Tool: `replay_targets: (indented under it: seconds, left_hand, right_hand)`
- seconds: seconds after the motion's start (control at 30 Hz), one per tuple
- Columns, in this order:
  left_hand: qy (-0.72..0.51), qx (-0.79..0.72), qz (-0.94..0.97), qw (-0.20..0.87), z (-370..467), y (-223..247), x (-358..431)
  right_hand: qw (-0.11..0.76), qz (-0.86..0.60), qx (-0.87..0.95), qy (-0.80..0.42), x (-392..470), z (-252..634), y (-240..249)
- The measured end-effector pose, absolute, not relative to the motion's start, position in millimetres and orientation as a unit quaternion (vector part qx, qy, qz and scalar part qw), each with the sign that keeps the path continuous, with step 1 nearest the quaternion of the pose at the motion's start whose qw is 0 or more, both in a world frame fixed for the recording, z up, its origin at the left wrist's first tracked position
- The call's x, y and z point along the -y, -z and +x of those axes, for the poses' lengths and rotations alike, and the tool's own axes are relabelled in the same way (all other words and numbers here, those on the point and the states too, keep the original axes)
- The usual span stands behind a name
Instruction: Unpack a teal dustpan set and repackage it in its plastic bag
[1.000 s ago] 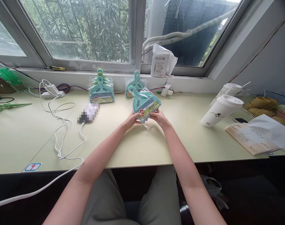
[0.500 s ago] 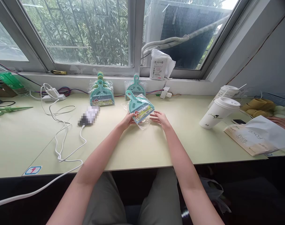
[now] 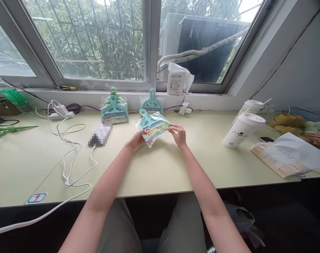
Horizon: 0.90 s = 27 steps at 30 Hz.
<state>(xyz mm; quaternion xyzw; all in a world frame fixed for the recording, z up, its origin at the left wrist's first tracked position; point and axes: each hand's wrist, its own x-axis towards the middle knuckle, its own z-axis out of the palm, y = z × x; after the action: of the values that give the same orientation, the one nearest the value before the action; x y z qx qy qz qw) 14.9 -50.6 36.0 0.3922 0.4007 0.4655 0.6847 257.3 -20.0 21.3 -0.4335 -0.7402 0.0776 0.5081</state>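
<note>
A teal dustpan and brush set (image 3: pixel 154 125) in clear plastic wrap is held above the table, its handle pointing up and left. My left hand (image 3: pixel 138 139) grips its lower left corner. The fingertips of my right hand (image 3: pixel 178 135) pinch its right edge. Behind it, one wrapped teal set (image 3: pixel 152 102) leans against the wall below the window. Further left stands a group of several similar wrapped sets (image 3: pixel 114 110), teal in front with yellow-green handles behind.
A pale table (image 3: pixel 154 175) runs along the window. White cables (image 3: pixel 75 144) and a pixelated item (image 3: pixel 100 135) lie left. White cups (image 3: pixel 242 130) and a paper bag (image 3: pixel 288 154) stand right. Another person's hand (image 3: pixel 318 138) shows at the right edge. A white box (image 3: pixel 176 82) sits on the sill.
My right hand has moved onto the set's right edge and its fingers have closed there. The held set has shifted slightly left and tilted. The view has tipped up a little.
</note>
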Motion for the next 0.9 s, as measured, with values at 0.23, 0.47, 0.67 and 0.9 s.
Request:
replay_targets:
  seconds: [0.23, 0.47, 0.67, 0.9]
  left_hand:
    - [-0.35, -0.396, 0.438, 0.727, 10.9, -36.8, 52.1]
    - [-0.297, -0.37, 0.523, 0.708, 15.8, -37.8, 54.8]
    - [-0.423, -0.393, 0.523, 0.627, 23.1, -39.0, 58.4]
    - [-0.454, -0.367, 0.648, 0.49, 32.4, -36.3, 58.5]
  right_hand:
    - [0.562, -0.423, 0.691, -0.166, 16.1, 258.8, -18.6]
    - [0.582, -0.441, 0.564, -0.387, 13.8, 259.9, -13.3]
    - [0.528, -0.43, 0.455, -0.573, 13.5, 263.5, -14.4]
    - [0.598, -0.444, 0.324, -0.582, 6.6, 270.0, -11.6]
